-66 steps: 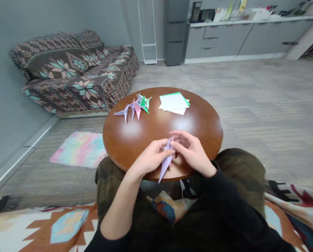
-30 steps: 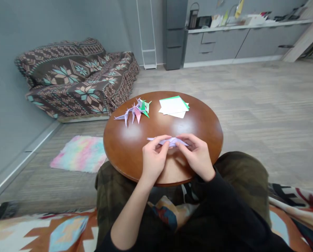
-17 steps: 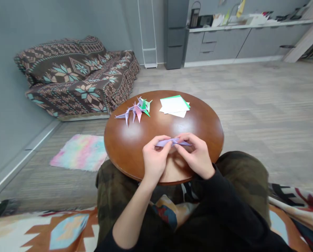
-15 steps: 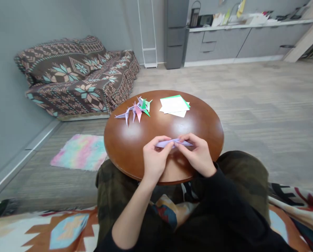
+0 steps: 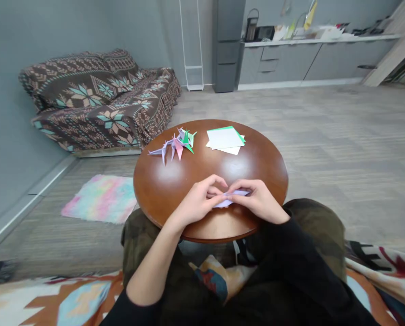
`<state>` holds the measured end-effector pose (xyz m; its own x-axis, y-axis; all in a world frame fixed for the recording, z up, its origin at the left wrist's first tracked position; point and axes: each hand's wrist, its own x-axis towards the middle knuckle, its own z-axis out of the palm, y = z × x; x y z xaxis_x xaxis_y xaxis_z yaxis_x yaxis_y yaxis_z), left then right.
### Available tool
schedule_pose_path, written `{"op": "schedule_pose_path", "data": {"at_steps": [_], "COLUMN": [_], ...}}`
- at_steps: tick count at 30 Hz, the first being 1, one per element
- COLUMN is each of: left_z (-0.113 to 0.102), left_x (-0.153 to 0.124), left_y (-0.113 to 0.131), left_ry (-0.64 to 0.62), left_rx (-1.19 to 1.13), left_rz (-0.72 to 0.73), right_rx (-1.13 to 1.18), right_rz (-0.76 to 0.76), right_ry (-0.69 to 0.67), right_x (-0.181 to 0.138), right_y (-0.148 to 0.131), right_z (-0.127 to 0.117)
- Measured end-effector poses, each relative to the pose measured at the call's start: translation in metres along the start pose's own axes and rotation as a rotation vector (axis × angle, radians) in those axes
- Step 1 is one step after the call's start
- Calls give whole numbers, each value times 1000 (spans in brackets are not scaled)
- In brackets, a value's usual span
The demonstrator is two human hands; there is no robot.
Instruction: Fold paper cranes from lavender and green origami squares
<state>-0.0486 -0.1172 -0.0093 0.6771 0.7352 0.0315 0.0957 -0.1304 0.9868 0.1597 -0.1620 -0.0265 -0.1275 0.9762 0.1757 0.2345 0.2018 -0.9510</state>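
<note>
Grey walls and a pale floor framed the round brown table [image 5: 161,181], with a sofa under a patterned throw [image 5: 97,104] off to the left and a pastel rug [image 5: 98,198] on the floor beside it. At the near edge of the table the left hand [image 5: 197,203] and the right hand [image 5: 262,203] met over a folded lilac paper [image 5: 230,197], each pinching it between thumb and fingertips and pressing it down against the wood. Farther back lay a cluster of finished paper cranes [image 5: 175,144], and just right of them, apart, a small stack of square sheets [image 5: 225,138] with a green one showing at its edge. The lilac piece was thin and mostly hidden under the fingers; in my judgement a pinch slightly off its edge could have set a crooked crease, and too hard a pull between the hands might have torn it at a fold. No brand, label or writing could be read anywhere.
</note>
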Motion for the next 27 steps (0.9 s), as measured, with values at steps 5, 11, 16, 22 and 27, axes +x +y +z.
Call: {"op": "schedule_pose_path", "data": {"at_steps": [5,11,16,22,27], "left_z": [4,7,2,1,4], "left_x": [6,8,7,7,7], "left_y": [-10,-14,-14,-17,-20], "left_ry": [61,128,94,100,48], "left_rx": [-112,-217,-156,-194,-389], "left_rz": [2,-47,-127,-217,-266], "right_rx": [110,168,141,180,229], "right_rz": [21,6,-1,24,-4], "right_ry": [75,142,70,107,239], "right_x": [1,4,1,0,2], "right_y": [7,12,8,3,4], "right_z": [1,6,6,6,7]}}
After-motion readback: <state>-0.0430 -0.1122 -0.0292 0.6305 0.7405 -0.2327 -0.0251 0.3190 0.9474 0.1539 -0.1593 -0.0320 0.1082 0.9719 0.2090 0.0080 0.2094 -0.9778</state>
